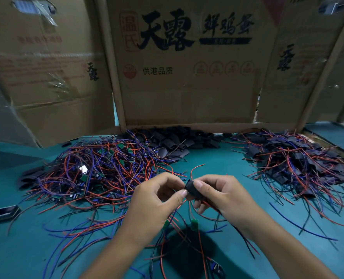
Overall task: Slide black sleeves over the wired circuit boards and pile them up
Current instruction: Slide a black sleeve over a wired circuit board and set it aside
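Both hands meet above the teal table (pixel 217 162). My right hand (pixel 223 198) pinches a black sleeve (pixel 190 188) between thumb and fingers. My left hand (pixel 159 200) pinches the wires at the sleeve's open end; the board itself is hidden. Red and blue wires trail down from the hands. A tangle of bare wired boards (pixel 98 168) lies at the left. Loose black sleeves (pixel 175 139) are heaped at the back centre. Sleeved boards with wires (pixel 300 158) are piled at the right.
Cardboard boxes (pixel 187 77) wall off the back of the table. A small black box (pixel 5 213) sits at the left edge. Several loose wired boards with green parts (pixel 194 224) lie under my hands near the front edge.
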Demonstrator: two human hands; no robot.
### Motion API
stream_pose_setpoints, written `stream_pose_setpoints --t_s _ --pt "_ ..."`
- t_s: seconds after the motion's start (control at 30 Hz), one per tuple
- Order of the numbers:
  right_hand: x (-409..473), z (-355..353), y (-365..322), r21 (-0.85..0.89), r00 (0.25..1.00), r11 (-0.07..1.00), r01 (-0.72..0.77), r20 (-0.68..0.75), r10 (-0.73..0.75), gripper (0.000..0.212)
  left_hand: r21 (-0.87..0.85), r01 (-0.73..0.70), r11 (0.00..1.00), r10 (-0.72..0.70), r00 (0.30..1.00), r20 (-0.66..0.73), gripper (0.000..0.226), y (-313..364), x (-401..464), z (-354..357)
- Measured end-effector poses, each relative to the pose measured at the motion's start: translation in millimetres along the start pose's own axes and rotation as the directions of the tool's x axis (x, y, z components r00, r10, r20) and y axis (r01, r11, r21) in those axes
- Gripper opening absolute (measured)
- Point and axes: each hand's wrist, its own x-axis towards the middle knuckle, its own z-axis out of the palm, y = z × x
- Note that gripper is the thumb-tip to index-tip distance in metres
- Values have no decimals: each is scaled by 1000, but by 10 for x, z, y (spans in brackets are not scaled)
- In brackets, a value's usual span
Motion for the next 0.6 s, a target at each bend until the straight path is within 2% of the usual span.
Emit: stream_pose_setpoints --t_s 0.1,0.2,0.27,0.33,0.4,0.5,0.6 --pt "-2 22 -8 84 998 995 -59 -4 60 25 -55 59 997 -56 997 48 14 4 14 -23" --pt "7 36 -13 138 992 983 -122 -4 124 26 91 69 993 -78 991 104 24 -10 5 -41" --pt "14 34 -10 141 989 979 -145 -3 147 24 205 10 979 -37 991 131 24 -24 8 -60" --pt "10 21 -3 98 989 984 -149 -1 150 19 339 -73 938 25 990 142 22 -32 19 -86" --pt "-6 14 17 41 989 988 -147 9 147 17 400 -77 913 25 991 135 20 -22 30 -103" --pt "-27 19 46 -38 987 987 -155 35 156 19 393 -42 918 -22 987 157 18 -13 31 -108" --pt "-33 18 52 -31 986 989 -146 72 148 22 237 88 967 -137 970 199 18 22 25 -109"
